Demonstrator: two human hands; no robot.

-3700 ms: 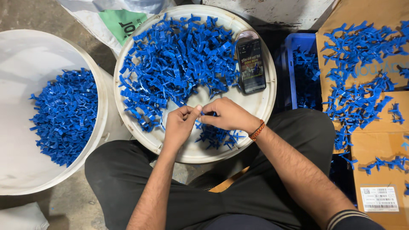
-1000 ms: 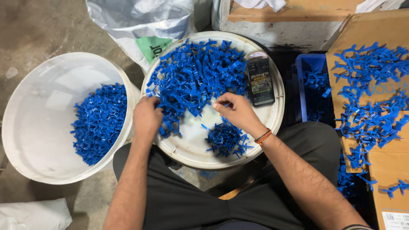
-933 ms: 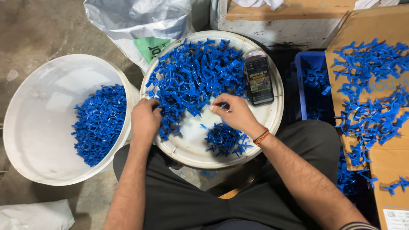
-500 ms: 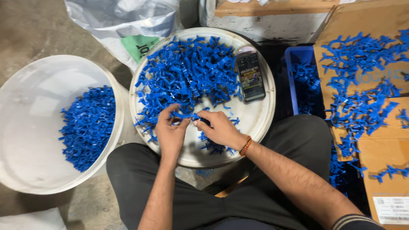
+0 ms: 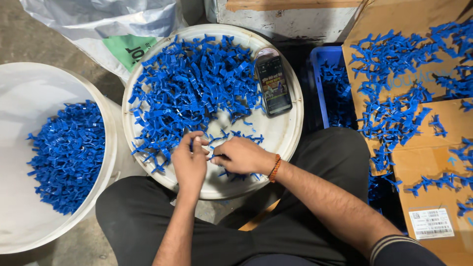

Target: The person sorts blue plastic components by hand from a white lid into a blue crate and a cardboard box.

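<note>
Head view, what I see: both hands meet over the near part of the round white lid (image 5: 288, 138). Left hand (image 5: 189, 162) has its fingers pinched narrow on a small blue plastic piece (image 5: 193, 144). Right hand (image 5: 241, 155) is curled, fingertips pinching a blue piece at its left end, just beside the left hand; I can't tell if it's the same piece. Orange bead bracelet (image 5: 274, 168) on the right wrist.

Big pile of blue plastic parts (image 5: 192, 88) covers the far and left part of the lid, touching the left hand's fingertips. A few loose ones lie under the right hand. Phone (image 5: 274, 85) lies flat on the lid's right side, screen lit.

White bucket (image 5: 29, 98) left of the lid holds more blue parts. Cardboard sheets (image 5: 423, 162) to the right carry scattered blue pieces. Blue crate (image 5: 318, 74) sits between lid and cardboard.
</note>
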